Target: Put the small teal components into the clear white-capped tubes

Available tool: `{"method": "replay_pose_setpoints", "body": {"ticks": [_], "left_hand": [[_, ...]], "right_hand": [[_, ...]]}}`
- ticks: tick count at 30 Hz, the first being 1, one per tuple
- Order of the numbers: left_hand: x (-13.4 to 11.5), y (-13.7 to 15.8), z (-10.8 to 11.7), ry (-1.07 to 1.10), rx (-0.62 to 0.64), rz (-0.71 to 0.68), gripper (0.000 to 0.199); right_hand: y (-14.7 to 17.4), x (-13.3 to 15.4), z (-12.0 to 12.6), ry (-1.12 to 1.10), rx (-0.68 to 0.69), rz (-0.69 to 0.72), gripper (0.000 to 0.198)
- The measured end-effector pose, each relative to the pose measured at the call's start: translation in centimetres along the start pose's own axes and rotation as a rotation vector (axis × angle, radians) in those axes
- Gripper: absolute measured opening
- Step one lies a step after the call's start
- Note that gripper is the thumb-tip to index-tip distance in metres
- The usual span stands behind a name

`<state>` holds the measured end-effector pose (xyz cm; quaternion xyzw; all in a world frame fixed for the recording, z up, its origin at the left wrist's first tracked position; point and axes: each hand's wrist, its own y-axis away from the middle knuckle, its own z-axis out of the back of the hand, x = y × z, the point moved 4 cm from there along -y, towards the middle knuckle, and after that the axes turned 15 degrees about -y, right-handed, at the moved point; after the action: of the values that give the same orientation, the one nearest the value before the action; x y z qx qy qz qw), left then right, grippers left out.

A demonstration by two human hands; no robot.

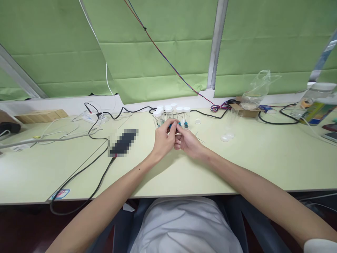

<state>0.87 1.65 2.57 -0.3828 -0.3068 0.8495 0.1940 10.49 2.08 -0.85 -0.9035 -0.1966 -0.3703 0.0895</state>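
Both my hands meet above the middle of the table, fingertips together. My left hand [165, 135] is closed, thumb and fingers pinched. Against it, my right hand [188, 140] is closed too, with its fingers curled. Something small and dark shows at the fingertips, but the fingers hide most of it and I cannot make out its kind. Just behind the hands stand several clear vials with white caps [168, 108], with small teal pieces [186, 124] inside. Thin wire-like pins [200, 139] lie on the table to the right of my right hand.
A blurred dark device [123, 142] with a black cable lies at left, near a white power strip [93, 116]. Clear tubes [233, 119] and round clear caps [228, 136] are at right. Behind them sit a cardboard box [247, 110], a plastic bag [256, 93] and a jar [316, 98].
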Motion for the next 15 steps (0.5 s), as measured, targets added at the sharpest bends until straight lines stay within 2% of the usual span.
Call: {"method": "replay_pose_setpoints", "body": {"ticks": [9, 15], "left_hand": [[-0.07, 0.06, -0.05, 0.025, 0.008, 0.001, 0.025], [-0.03, 0.08, -0.09, 0.028, 0.014, 0.017, 0.024]], "right_hand": [[0.02, -0.07, -0.01, 0.035, 0.004, -0.021, 0.057], [0.03, -0.29, 0.03, 0.056, -0.011, -0.030, 0.054]]}}
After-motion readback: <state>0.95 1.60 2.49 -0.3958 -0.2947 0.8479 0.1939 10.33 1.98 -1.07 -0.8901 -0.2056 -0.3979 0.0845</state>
